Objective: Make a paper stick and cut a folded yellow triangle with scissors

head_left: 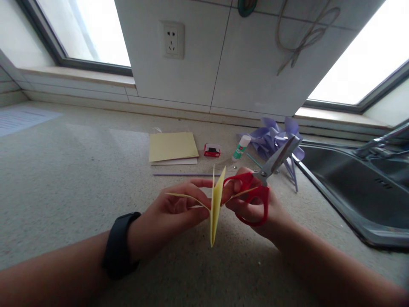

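Observation:
A folded piece of yellow paper stands on edge between my two hands, with thin flaps spreading to both sides. My left hand, with a dark band on its wrist, pinches the paper from the left. On the other side, my right hand grips the paper with its fingertips and also carries red-handled scissors. The scissors' handles hang around its fingers, and the blades point up and to the right, away from the paper.
Behind my hands lie stacked yellow sheets, a small red box, a glue stick and a thin purple stick. Purple pinwheels rest beside a metal sink at right. A printed sheet is far left.

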Tool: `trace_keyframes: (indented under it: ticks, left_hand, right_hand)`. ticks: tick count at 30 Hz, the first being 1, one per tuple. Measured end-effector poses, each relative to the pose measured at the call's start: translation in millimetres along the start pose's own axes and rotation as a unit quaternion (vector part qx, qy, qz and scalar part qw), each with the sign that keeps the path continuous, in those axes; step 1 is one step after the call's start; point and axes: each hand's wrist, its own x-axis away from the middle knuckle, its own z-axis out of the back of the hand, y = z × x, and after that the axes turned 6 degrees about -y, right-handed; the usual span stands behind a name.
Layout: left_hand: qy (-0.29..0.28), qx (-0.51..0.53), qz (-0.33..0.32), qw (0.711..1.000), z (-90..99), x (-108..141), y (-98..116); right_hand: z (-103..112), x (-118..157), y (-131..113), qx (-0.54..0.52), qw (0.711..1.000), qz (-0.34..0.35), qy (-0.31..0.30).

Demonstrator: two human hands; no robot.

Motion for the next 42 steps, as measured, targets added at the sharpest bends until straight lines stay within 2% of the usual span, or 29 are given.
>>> trace_keyframes:
  ticks: [3,8,14,21,24,27,31,33,38,42]
  left_hand:
    - [-0.018,0.033,0.018,0.999,1.1,-1.9,0.7]
    - [0.001,0.119,0.058,0.991,2.3,-0.7,1.2]
    - [-0.018,0.190,0.119,0.974,1.4,0.6,2.4]
    - [0.008,0.181,0.107,0.978,0.7,-0.5,2.0]
    - [0.029,0.169,0.125,0.977,4.3,-0.4,4.2]
    - [0.013,0.178,0.160,0.971,11.4,-0.7,6.0]
    - [-0.035,0.185,0.195,0.963,21.6,-1.7,6.0]
    - [-0.063,0.169,0.198,0.964,24.9,-2.4,6.6]
    - [-0.091,0.141,0.194,0.966,28.4,-4.1,11.4]
    - [-0.098,0.131,0.191,0.968,30.1,-4.5,12.5]
  right_hand:
    - [3.3,-0.1,-0.6,0.012,1.000,0.009,-0.001]
    - [7.4,-0.1,-5.2,0.038,0.999,0.022,-0.023]
    - [7.0,0.1,-5.3,0.052,0.998,0.020,-0.039]
    - [5.6,-1.0,-6.7,0.053,0.998,0.017,-0.043]
    - [8.9,-1.7,-14.7,0.064,0.996,-0.012,-0.064]
    - [16.0,-0.3,-22.7,0.046,0.991,-0.063,-0.109]
    - [29.1,4.1,-28.5,-0.001,0.969,-0.144,-0.201]
    - [35.8,4.9,-33.1,0.011,0.955,-0.172,-0.242]
    - [51.4,3.2,-57.2,0.145,0.910,-0.208,-0.327]
    - [60.4,8.1,-71.2,0.258,0.882,-0.231,-0.320]
